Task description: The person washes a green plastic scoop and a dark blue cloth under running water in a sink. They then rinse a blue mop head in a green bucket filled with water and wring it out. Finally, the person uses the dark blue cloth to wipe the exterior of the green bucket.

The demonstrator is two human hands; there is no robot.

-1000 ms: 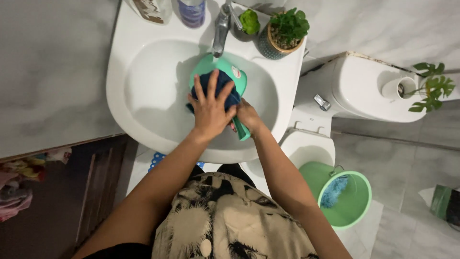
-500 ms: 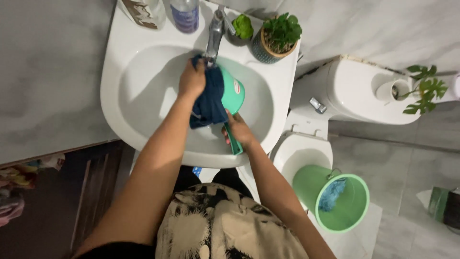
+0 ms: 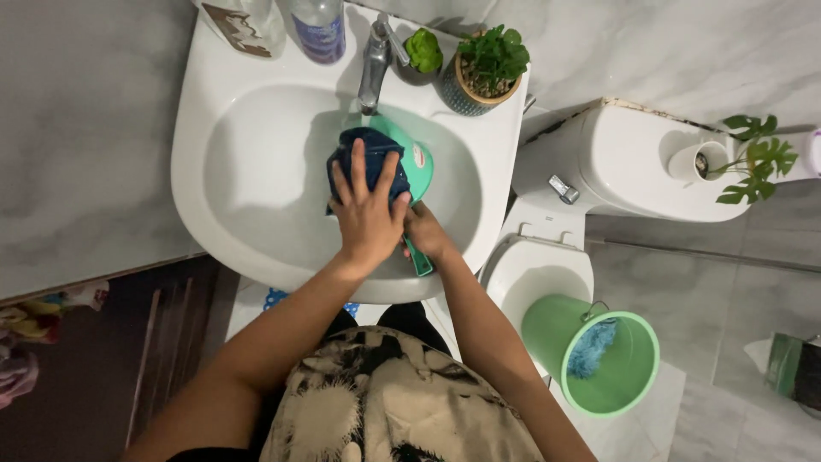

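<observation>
1. Over the middle of the white basin (image 3: 256,171), my left hand (image 3: 369,214) lies flat with fingers spread, pressing a dark blue cloth (image 3: 359,154) onto a teal plastic scoop (image 3: 410,162).
2. Just beside it, toward the front rim, my right hand (image 3: 426,235) is closed around the scoop's teal handle (image 3: 421,261).
3. Cloth looks soft and bunched; the scoop is smooth and rounded, and lies under the metal tap (image 3: 374,64).
4. Along the basin's back edge stand a clear bottle (image 3: 318,26), a small green succulent (image 3: 423,50) and a leafy plant in a ribbed pot (image 3: 479,77).
5. Beyond the right rim is a white toilet (image 3: 633,171); on the floor, a green bucket (image 3: 629,376) holds a fluffy blue duster (image 3: 590,349).
</observation>
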